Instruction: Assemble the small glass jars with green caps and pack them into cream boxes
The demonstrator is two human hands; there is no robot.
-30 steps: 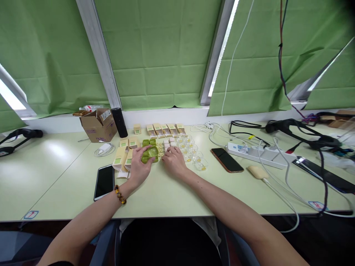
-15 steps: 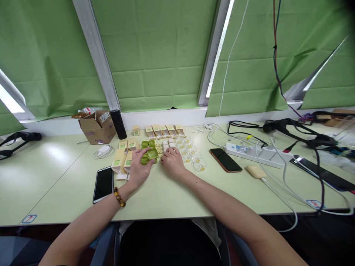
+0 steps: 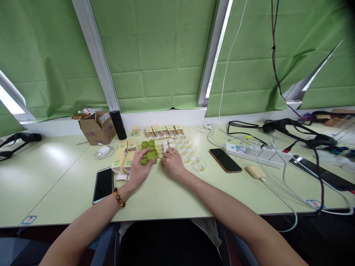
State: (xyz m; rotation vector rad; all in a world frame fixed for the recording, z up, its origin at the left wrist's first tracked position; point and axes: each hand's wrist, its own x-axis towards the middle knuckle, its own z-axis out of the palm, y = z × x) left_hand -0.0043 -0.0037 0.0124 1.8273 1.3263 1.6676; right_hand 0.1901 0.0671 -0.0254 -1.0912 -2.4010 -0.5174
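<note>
My left hand (image 3: 138, 168), with a bead bracelet at the wrist, grips a small green case (image 3: 152, 154) that lies among other green cases (image 3: 145, 145) on the pale green table (image 3: 172, 194). My right hand (image 3: 172, 162) rests just to the right, fingertips on small white pieces (image 3: 168, 144); whether it grips one I cannot tell. Beige cartons (image 3: 119, 160) lie left of my left hand and more stand in a row (image 3: 165, 130) behind. Clear little trays with yellow bits (image 3: 191, 157) sit right of my right hand.
A black phone (image 3: 103, 184) lies at front left, another phone (image 3: 226, 160) to the right. A cardboard box (image 3: 97, 127) and black cylinder (image 3: 117, 124) stand at the back left. A power strip (image 3: 257, 153), cables, a beige power bank (image 3: 254, 171) and black headsets (image 3: 299, 131) crowd the right.
My left hand has shifted the green case slightly and closed further over it. The right hand stays on the white pieces. The view has tilted a little.
</note>
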